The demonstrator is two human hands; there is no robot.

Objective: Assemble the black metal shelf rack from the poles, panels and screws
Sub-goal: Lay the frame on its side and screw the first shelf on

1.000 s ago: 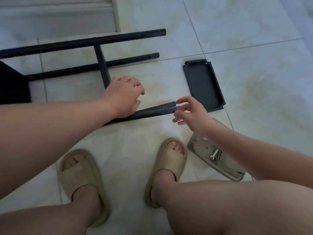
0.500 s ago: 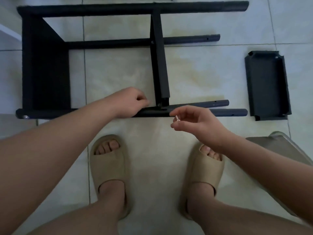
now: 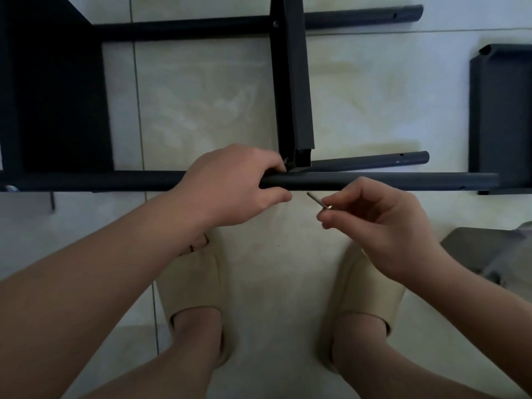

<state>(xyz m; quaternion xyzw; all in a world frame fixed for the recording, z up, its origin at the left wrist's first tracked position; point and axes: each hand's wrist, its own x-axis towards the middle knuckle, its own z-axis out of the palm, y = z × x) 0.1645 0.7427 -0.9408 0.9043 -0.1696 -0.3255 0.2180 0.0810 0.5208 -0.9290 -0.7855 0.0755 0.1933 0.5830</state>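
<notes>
Here, left hand (image 3: 230, 185) gripping pole (image 3: 388, 181), right hand (image 3: 383, 226) pinching screw (image 3: 318, 200) nearby

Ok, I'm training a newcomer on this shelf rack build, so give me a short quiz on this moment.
1. True or false: the left hand grips the near pole.
2. The right hand pinches: A) a wrench B) a screw C) nothing.
3. Fill in: the loose panel lies on the floor at the person's ___ side.
Key: 1 true; 2 B; 3 right.
</notes>
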